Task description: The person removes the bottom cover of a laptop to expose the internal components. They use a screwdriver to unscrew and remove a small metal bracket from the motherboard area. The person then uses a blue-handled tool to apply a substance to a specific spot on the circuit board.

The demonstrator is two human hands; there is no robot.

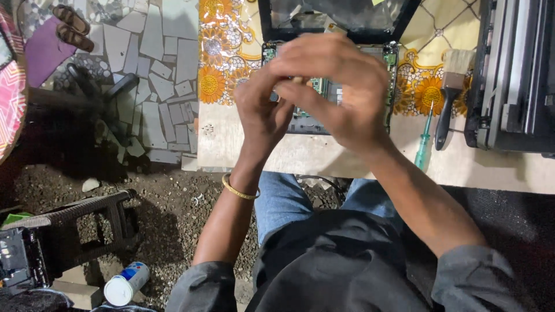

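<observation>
Left hand (263, 112) and right hand (341, 86) pinch one small tan part (298, 80) together at frame centre. They hover above the opened laptop (324, 104); green screwdriver (424, 141) lies right on the tabletop (324, 156).

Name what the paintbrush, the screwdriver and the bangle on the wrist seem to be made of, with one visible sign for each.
Paintbrush: pale, soft-looking bristles and a dark glossy handle, likely plastic or lacquered wood.
Screwdriver: translucent green handle, probably plastic; thin grey shaft, apparently metal.
Bangle on the left wrist: yellow and shiny, so it looks like metal, perhaps gold or brass-toned.
</observation>
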